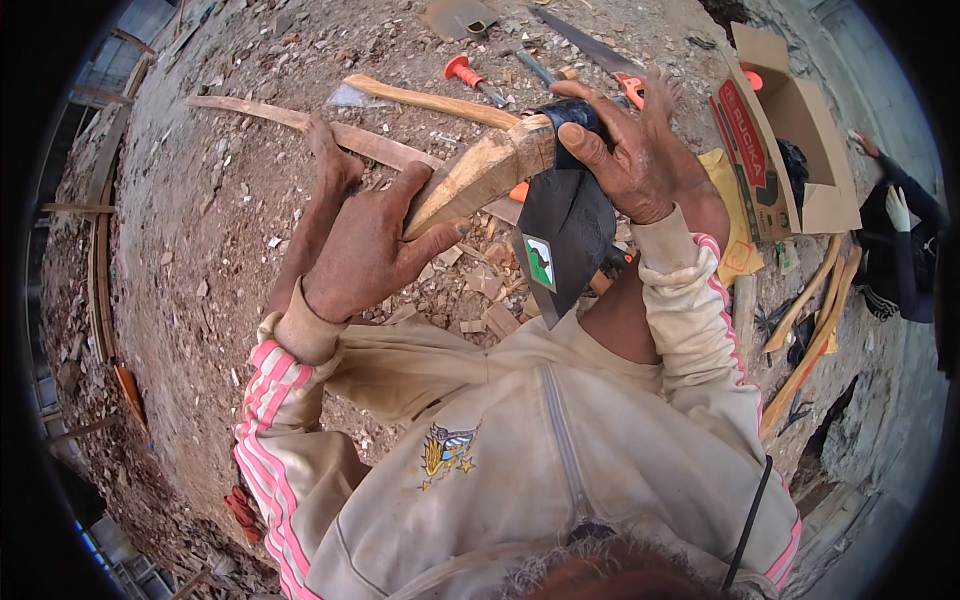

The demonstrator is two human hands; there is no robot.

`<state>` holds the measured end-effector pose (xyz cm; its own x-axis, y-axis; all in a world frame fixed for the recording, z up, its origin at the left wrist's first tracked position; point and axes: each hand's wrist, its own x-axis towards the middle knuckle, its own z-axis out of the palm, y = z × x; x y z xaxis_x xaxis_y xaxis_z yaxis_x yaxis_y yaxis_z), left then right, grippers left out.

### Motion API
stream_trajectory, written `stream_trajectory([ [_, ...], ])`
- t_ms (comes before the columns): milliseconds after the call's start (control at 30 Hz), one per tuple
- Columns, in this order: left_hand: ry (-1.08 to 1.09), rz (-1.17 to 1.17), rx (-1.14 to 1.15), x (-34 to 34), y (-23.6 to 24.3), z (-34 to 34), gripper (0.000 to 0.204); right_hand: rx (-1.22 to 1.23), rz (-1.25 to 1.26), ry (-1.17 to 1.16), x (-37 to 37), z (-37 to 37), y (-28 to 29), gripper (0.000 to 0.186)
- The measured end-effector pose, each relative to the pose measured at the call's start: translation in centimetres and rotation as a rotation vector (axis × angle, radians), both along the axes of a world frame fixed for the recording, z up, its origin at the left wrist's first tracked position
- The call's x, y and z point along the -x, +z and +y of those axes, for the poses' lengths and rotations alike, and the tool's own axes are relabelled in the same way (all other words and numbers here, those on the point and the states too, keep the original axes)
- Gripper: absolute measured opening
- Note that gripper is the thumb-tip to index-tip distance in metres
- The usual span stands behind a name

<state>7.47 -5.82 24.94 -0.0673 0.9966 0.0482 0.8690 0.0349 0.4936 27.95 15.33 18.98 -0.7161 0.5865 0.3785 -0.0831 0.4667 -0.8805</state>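
Observation:
Across my lap I hold a hoe made of a pale wooden handle (487, 172) and a black metal blade (575, 235) with a green and white sticker. My left hand (375, 238) is closed round the near part of the handle, its thumb along the underside. At the other end, my right hand (628, 160) grips the dark socket (572, 122) where the wood fits in. The blade hangs below that socket, pointing down toward my lap. How deep the handle sits inside is hidden by my right hand.
Ahead lie another wooden handle (430, 100), a red-gripped chisel (472, 77), a hammer (533, 66) and a handsaw (590, 45). A long wooden strip (375, 147) runs by my foot. At right are a cardboard box (822, 150), more handles (815, 310) and a person's gloved hand (898, 208).

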Motion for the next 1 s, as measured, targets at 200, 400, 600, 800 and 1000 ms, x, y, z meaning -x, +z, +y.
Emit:
stream_trajectory([
  [200, -0.078, 0.058, -0.037, 1.9, -0.6, -0.5, 0.058, 0.020, 0.111, 0.016, 1.2, -2.1, -0.3, 0.063],
  [400, -0.045, 0.008, 0.014, 0.3, 0.0, -0.7, 0.054, 0.331, 0.284, 0.120, 2.5, -2.2, -2.8, 0.059],
  [600, -0.104, 0.054, 0.056, 1.1, -0.2, -0.8, 0.049, 0.504, 0.176, 0.133, 2.6, -3.5, -2.0, 0.043],
  [800, -0.120, 0.216, -0.022, 1.7, 0.0, -0.9, 0.048, 0.434, 0.173, 0.026, 2.9, -5.3, -1.2, 0.040],
  [1000, -0.113, 0.258, -0.027, 1.8, -1.4, -0.8, 0.059, 0.361, 0.099, 0.168, 2.8, -3.7, -2.0, 0.040],
])
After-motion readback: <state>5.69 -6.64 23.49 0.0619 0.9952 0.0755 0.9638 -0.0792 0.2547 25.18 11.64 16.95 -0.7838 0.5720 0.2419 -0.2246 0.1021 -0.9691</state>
